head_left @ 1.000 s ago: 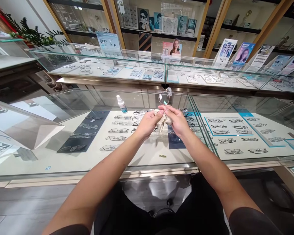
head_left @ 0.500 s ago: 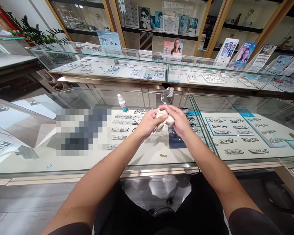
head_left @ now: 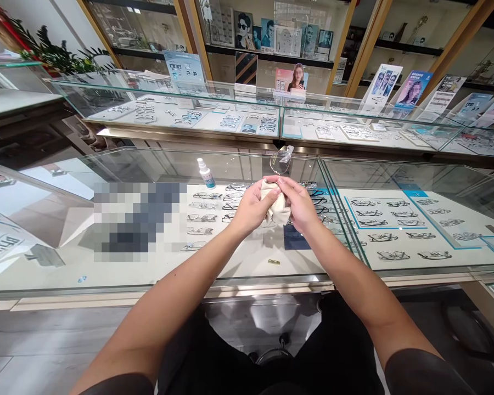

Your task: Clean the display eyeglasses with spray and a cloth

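A crumpled cream cloth is bunched between my two hands above the glass counter. My left hand is closed on it from the left, thumb pressed along the top. From the other side my right hand pinches the same cloth, fingers bent and meeting those of the left. Just beyond the fingertips a round, thin-rimmed lens of a pair of glasses sticks up, with a small pale tag at its top. The rest of these glasses is hidden by the cloth and fingers.
A white spray bottle stands left of my hands. Rows of eyeglass frames lie in the display case below. Near its front edge is a small gold-coloured bar. Another glass counter with sign cards stands behind.
The cloth has shifted and more of it hangs between my hands. My left hand has moved slightly right, and the lens and its tag have turned a little.
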